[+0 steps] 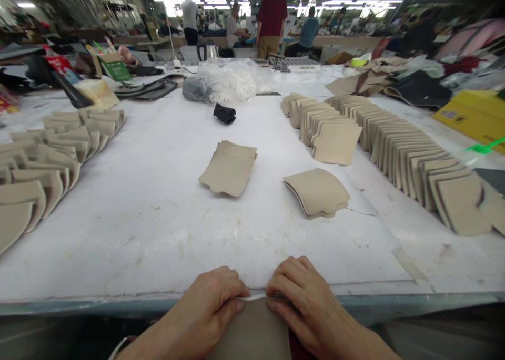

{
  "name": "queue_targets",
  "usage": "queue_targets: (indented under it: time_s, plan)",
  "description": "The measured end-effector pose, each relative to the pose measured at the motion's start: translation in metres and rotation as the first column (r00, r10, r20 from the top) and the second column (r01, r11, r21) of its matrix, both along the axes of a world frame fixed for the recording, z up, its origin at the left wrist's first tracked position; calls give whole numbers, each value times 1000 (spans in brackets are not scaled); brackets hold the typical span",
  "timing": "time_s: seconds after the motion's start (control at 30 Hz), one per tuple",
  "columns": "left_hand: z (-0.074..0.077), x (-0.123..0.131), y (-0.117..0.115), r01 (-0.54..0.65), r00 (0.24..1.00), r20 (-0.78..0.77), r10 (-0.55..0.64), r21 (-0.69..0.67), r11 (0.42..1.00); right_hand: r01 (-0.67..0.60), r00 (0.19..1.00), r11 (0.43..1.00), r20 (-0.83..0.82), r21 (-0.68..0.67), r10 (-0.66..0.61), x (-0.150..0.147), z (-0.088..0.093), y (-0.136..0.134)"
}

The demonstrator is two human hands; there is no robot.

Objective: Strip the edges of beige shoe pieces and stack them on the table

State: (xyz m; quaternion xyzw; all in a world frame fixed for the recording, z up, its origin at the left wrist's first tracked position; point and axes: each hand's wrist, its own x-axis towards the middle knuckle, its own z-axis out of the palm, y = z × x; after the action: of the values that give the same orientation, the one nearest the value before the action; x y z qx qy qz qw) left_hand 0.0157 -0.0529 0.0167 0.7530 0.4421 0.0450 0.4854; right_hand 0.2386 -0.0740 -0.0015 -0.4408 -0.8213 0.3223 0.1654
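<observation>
At the near table edge a beige cut panel (252, 328) hangs toward me, its far edge showing a thin white line. My left hand (215, 302) pinches that edge on the left, thumb on top and fingers curled beyond. On the other side my right hand (298, 297) grips the same edge in a matching pinch. Ahead on the white table lie a small stack of beige panels (229, 168) and, to its right, another small stack (317, 192). The lower part of the held panel runs out of view.
Long rows of overlapping beige panels stand at the right (410, 155) and left (59, 155). A shorter row (335, 139) sits between. Farther back are a black scrap (224, 114), clear plastic bags (232, 81) and a yellow box (473, 115). Several people work in the background.
</observation>
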Motion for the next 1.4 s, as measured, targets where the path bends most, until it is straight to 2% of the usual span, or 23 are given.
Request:
queue_targets:
  time_s: [0.2, 0.57, 0.83, 1.03, 1.17, 1.27, 1.4]
  plan:
    - [-2, 1, -2, -6, 1000, 16, 5, 10, 1000, -18, 1000, 1000, 16, -1, 18, 1, 1, -1]
    - [-3, 0, -2, 7, 1000, 0, -7, 57, 998, 38, 998, 998, -45, -50, -40, 3, 2, -1]
    - [-12, -2, -8, 53, 996, 63, -64, 159, 986, 8, 1000, 1000, 30, 29, -8, 1, -5, -8]
    - [-7, 0, -7, 61, 998, 6, -62, 123, 991, -22, 998, 998, 59, -53, 25, -5, -2, -7]
    - [-1, 10, 0, 94, 995, -37, -90, 119, 988, -91, 986, 992, 151, 87, 77, -10, -5, -7]
    - [1, 16, 7, 61, 997, -49, -59, 39, 997, -153, 973, 966, 201, 206, 112, -11, -10, -10]
    - [1, 18, 16, 94, 995, -22, -94, -40, 995, -167, 971, 952, 208, 255, 115, -9, -16, -11]
